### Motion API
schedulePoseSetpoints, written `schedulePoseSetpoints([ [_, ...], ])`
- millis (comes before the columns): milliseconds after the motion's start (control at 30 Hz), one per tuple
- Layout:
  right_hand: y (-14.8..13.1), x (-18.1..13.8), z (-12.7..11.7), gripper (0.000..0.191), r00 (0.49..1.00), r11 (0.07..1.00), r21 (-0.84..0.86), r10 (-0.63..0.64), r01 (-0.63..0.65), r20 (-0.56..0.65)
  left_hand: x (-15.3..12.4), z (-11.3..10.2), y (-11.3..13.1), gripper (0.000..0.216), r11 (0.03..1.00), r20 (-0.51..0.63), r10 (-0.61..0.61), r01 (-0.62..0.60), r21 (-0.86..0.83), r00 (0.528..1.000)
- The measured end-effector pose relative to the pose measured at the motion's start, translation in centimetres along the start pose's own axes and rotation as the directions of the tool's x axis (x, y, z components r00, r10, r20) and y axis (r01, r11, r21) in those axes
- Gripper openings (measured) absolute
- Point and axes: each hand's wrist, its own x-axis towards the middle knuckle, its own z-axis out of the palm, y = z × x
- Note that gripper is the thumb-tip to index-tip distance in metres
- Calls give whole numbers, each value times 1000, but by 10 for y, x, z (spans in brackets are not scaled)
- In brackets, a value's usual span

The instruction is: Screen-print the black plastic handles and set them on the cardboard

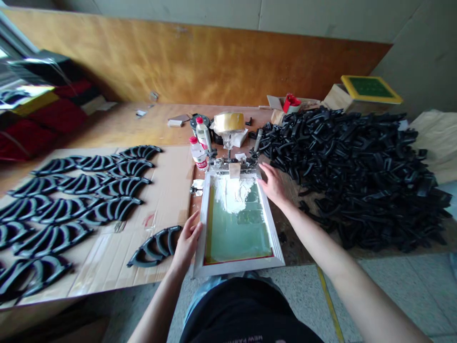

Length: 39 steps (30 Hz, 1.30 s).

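Flanking rectangular metal frame [240, 268] | hands [187, 240] [273, 185] loosely spread at its edges | smooth green screen [235, 240] | smeared white paste [233, 196]

Beyond the grip and slightly to its left, a front bottle [200, 157] and a rear bottle [202, 133], both red-capped, stand close together near a roll of yellowish tape [229, 122], with a long wooden panel [214, 62] upright behind them. Far beyond and to the right of the grip, past a small red object [292, 103] hard to make out, a yellow-framed green panel [372, 89] lies on a box [338, 98]. Well off to the left sit stacked red, black and yellow bundles [64, 103], and nearer than the grip, rightward, a yellow line [331, 306] crosses the speckled floor [410, 276].
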Motion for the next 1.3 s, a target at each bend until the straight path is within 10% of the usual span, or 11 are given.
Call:
schedulePoseSetpoints([
  [100,-40,35,31,62,969,971,-74,-217,226,115,17,2,-26,84,997,-18,14,-13,79,1000],
  [233,-64,39,57,24,887,933,-193,-201,302,416,30,-4,-42,76,989,-3,23,-22,145,1000],
  [500,-60,-8,16,7,542,733,66,-557,677,630,32,-4,-49,69,989,-25,51,-47,142,998],
  [633,-60,-12,25,13,660,781,-16,-517,625,546,30,-3,-43,70,995,-24,37,-35,95,999],
  [867,-57,-21,30,12,694,808,47,-532,587,485,17,0,-21,73,999,-13,-12,13,41,1000],
  [1067,-61,65,28,61,926,960,-70,-239,269,291,-3,-10,34,64,998,25,50,-51,25,998],
  [1300,20,57,-1,26,976,978,-47,207,-204,64,15,2,110,56,922,-29,310,-308,-236,950],
])
